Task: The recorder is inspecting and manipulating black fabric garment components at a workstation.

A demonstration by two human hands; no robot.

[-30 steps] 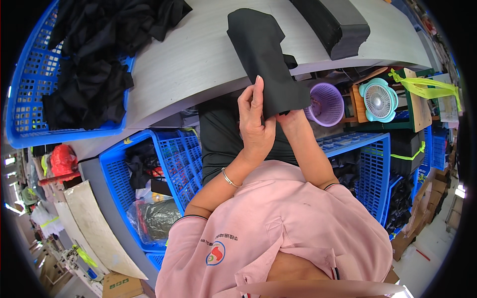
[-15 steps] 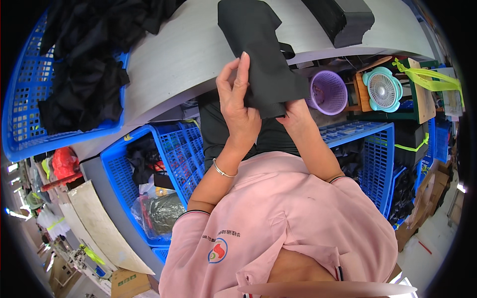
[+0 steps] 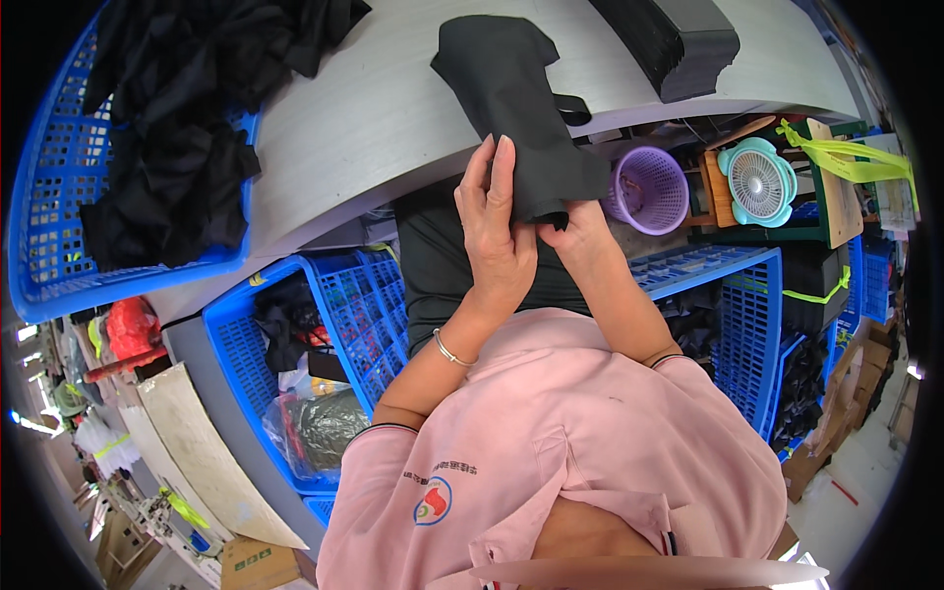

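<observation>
Over the grey table (image 3: 374,128), hands still fold black cloth (image 3: 521,108), unchanged.

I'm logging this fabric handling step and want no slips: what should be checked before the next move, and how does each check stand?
1. Left hand on the black fabric piece: ok, fingers lie flat against its lower edge.
2. Right hand gripping the same piece: ok, it pinches the bottom corner.
3. Piece supported: ok, its upper part rests on the grey table.
4. Piece free of the black stack: ok, apart.
5. Piece free of the black cloth heap in the blue crate: ok, apart.
6. Short strap at the piece's right edge lying free: cannot tell.
</observation>
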